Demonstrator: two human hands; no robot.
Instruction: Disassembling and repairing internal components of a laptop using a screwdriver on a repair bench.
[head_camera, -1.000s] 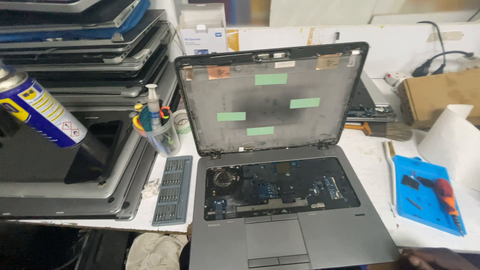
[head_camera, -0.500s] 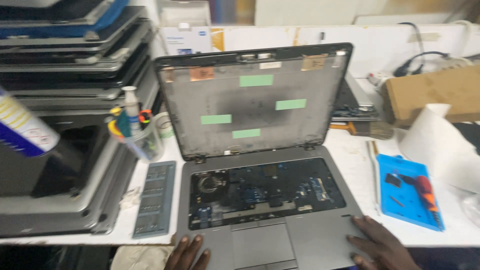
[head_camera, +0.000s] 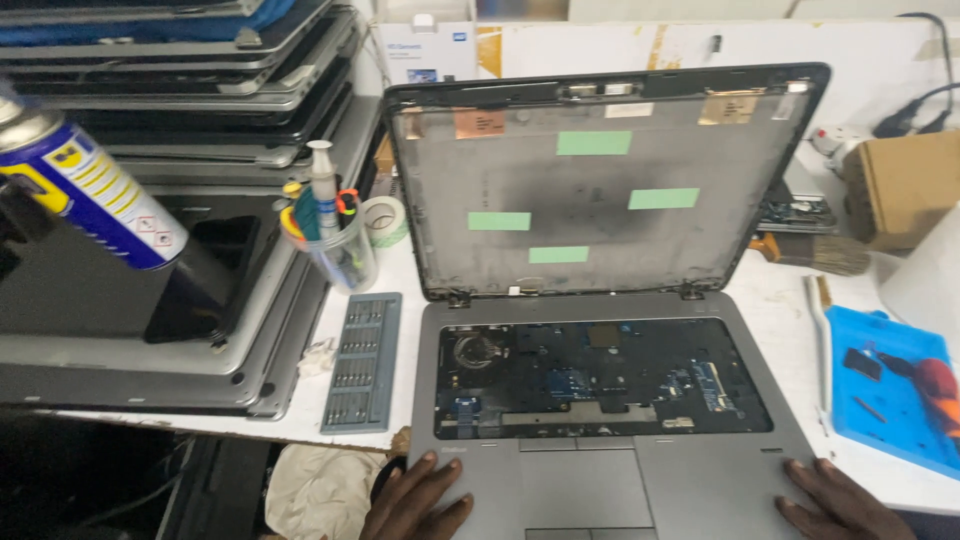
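Note:
An open grey laptop (head_camera: 690, 480) lies on the white table with its keyboard removed, so the dark circuit board (head_camera: 600, 375) shows. Its lid (head_camera: 600, 185) stands upright without a screen panel and carries green tape patches. My left hand (head_camera: 415, 500) rests flat on the front left corner of the palm rest, fingers spread. My right hand (head_camera: 835, 500) rests on the front right corner, fingers apart. Neither hand holds anything.
A stack of laptops (head_camera: 180, 120) fills the left, with a blue and yellow spray can (head_camera: 85, 190) in front. A clear cup of tools (head_camera: 335, 245), tape roll (head_camera: 385, 220) and grey bit case (head_camera: 362, 362) sit left of the laptop. A blue tray (head_camera: 885, 400) and cardboard box (head_camera: 900, 185) sit right.
Both of my hands have come up from the bottom edge onto the laptop's front corners. The view has moved closer to the laptop.

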